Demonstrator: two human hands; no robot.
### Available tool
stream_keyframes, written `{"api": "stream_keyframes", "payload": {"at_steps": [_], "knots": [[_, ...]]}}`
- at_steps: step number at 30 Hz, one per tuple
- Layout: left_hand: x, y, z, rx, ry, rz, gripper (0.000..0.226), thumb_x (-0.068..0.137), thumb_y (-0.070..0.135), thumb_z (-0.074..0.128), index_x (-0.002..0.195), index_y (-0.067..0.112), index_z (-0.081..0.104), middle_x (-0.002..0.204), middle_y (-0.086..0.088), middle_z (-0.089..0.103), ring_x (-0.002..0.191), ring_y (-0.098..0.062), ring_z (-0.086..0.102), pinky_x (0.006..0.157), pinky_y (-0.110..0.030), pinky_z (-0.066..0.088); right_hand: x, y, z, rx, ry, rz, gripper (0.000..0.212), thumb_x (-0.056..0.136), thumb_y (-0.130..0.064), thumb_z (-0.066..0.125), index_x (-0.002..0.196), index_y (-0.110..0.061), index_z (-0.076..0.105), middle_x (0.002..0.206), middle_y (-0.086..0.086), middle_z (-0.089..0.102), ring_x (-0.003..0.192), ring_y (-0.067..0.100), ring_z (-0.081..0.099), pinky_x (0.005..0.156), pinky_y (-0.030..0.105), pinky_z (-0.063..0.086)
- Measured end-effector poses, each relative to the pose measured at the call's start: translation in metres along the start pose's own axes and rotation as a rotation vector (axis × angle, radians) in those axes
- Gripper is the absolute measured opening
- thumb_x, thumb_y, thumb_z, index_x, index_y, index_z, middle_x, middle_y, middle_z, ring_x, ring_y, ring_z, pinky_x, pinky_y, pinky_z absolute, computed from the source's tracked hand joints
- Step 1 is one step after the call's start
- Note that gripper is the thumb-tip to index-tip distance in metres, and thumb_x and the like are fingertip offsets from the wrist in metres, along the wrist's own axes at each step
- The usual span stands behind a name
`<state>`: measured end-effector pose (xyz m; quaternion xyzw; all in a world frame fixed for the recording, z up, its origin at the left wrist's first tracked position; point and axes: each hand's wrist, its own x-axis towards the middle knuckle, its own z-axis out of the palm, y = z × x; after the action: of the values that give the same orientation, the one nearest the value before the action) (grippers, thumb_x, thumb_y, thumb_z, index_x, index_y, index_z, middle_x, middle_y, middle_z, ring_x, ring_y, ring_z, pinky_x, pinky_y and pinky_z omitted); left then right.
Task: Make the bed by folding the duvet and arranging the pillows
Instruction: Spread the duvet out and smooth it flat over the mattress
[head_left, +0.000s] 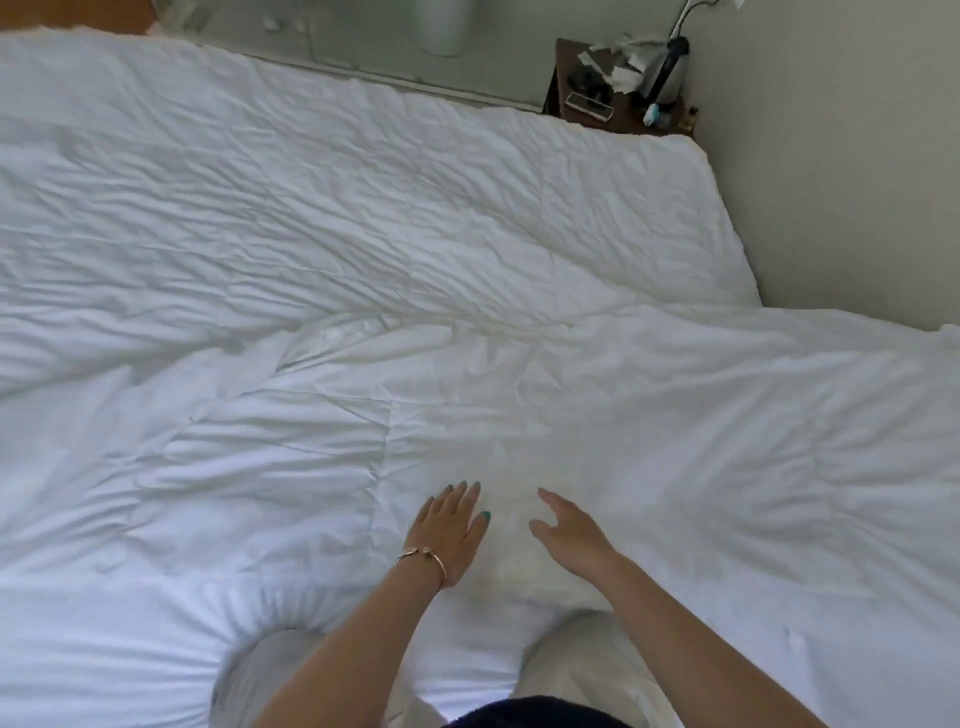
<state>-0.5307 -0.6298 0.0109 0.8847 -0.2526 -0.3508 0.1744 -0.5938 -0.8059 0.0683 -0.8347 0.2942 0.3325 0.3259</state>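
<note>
Smoothing looks like the step in hand: the left hand lies flat on the white duvet with straight fingers, and the right hand hovers just beside it, fingers spread and relaxed, holding nothing. The duvet covers nearly the whole bed, creased all over, with a folded layer nearest the person whose edge runs across the middle of the view and hangs off toward the wall on the right. No pillows are visible here. A bedside table crowded with small items stands at the far corner, close to the duvet's edge. The likely trouble is that flat palms only push wrinkles along rather than out, bunching fabric at the fold. The overhang on the right could also drag the fold crooked, and a hard tug toward that far corner might sweep things off the table.
</note>
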Motion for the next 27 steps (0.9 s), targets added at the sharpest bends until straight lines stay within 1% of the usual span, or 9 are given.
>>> {"api": "stream_keyframes", "payload": {"at_steps": [4, 9, 13, 16, 20, 22, 24, 25, 27], "knots": [[-0.003, -0.092, -0.052, 0.096, -0.049, -0.036, 0.062, 0.101, 0.037, 0.029, 0.154, 0.02, 0.001, 0.161, 0.0, -0.003, 0.148, -0.018, -0.003, 0.12, -0.034, 0.002, 0.017, -0.061, 0.046, 0.168, -0.002, 0.178, 0.058, 0.098, -0.029, 0.05, 0.151, -0.016, 0.03, 0.156, 0.005, 0.03, 0.14, 0.023, 0.033, 0.108, 0.031, 0.031], [0.001, -0.173, -0.103, 0.106, -0.067, -0.076, 0.065, 0.1, 0.041, 0.034, 0.154, 0.025, 0.001, 0.161, 0.001, -0.007, 0.148, -0.021, -0.004, 0.12, -0.038, 0.005, 0.041, -0.125, 0.085, 0.198, -0.026, 0.313, 0.059, 0.096, -0.027, 0.052, 0.149, -0.01, 0.031, 0.152, 0.01, 0.035, 0.134, 0.026, 0.042, 0.1, 0.026, 0.036], [0.031, -0.21, -0.132, 0.053, -0.01, -0.077, 0.067, 0.098, 0.043, 0.04, 0.152, 0.034, 0.002, 0.16, 0.004, -0.007, 0.147, -0.023, 0.0, 0.117, -0.045, 0.021, 0.083, -0.175, 0.087, 0.208, 0.077, 0.223, 0.059, 0.096, -0.029, 0.049, 0.15, -0.016, 0.029, 0.153, 0.009, 0.032, 0.136, 0.027, 0.038, 0.105, 0.031, 0.034], [0.057, -0.217, -0.15, -0.058, 0.039, -0.011, 0.069, 0.098, 0.036, 0.046, 0.151, 0.038, 0.003, 0.16, 0.005, -0.006, 0.145, -0.025, 0.009, 0.111, -0.04, 0.032, 0.109, -0.205, 0.085, 0.268, 0.107, 0.151, 0.059, 0.095, -0.03, 0.047, 0.15, -0.02, 0.028, 0.149, 0.008, 0.035, 0.132, 0.026, 0.042, 0.105, 0.033, 0.037], [0.086, -0.217, -0.167, -0.114, 0.238, -0.086, 0.07, 0.1, 0.028, 0.044, 0.151, 0.038, -0.003, 0.16, -0.002, -0.013, 0.139, -0.03, 0.028, 0.106, -0.036, 0.036, 0.138, -0.225, 0.073, 0.305, 0.097, 0.025, 0.058, 0.096, -0.032, 0.048, 0.15, -0.024, 0.029, 0.151, 0.004, 0.033, 0.131, 0.022, 0.043, 0.105, 0.03, 0.036], [0.104, -0.22, -0.175, -0.032, 0.315, -0.191, 0.073, 0.1, 0.029, 0.041, 0.149, 0.038, -0.012, 0.156, -0.009, -0.025, 0.118, -0.034, 0.055, 0.089, -0.037, 0.049, 0.156, -0.227, 0.062, 0.272, 0.103, -0.037, 0.056, 0.097, -0.038, 0.047, 0.149, -0.026, 0.03, 0.151, 0.003, 0.035, 0.133, 0.021, 0.041, 0.107, 0.033, 0.035], [0.119, -0.224, -0.183, 0.015, 0.354, -0.318, 0.07, 0.102, 0.031, 0.036, 0.148, 0.04, -0.017, 0.155, -0.01, -0.029, 0.093, -0.034, 0.065, 0.065, -0.036, 0.048, 0.179, -0.226, 0.047, 0.149, 0.129, -0.083, 0.055, 0.098, -0.047, 0.041, 0.149, -0.028, 0.031, 0.151, 0.002, 0.037, 0.135, 0.022, 0.04, 0.108, 0.037, 0.035], [0.127, -0.228, -0.185, 0.023, 0.377, -0.358, 0.067, 0.102, 0.031, 0.033, 0.148, 0.041, -0.015, 0.156, -0.007, -0.026, 0.091, -0.033, 0.064, 0.063, -0.035, 0.047, 0.192, -0.223, 0.04, 0.057, 0.163, -0.102, 0.053, 0.099, -0.049, 0.037, 0.149, -0.03, 0.031, 0.152, 0.0, 0.035, 0.135, 0.022, 0.04, 0.107, 0.038, 0.035], [0.144, -0.242, -0.187, 0.048, 0.457, -0.42, 0.062, 0.102, 0.032, 0.033, 0.15, 0.04, -0.006, 0.159, -0.003, -0.015, 0.104, -0.033, 0.059, 0.078, -0.038, 0.048, 0.217, -0.22, 0.023, -0.092, 0.29, -0.129, 0.049, 0.102, -0.048, 0.029, 0.148, -0.032, 0.031, 0.155, -0.004, 0.029, 0.132, 0.022, 0.044, 0.101, 0.038, 0.038]]}}
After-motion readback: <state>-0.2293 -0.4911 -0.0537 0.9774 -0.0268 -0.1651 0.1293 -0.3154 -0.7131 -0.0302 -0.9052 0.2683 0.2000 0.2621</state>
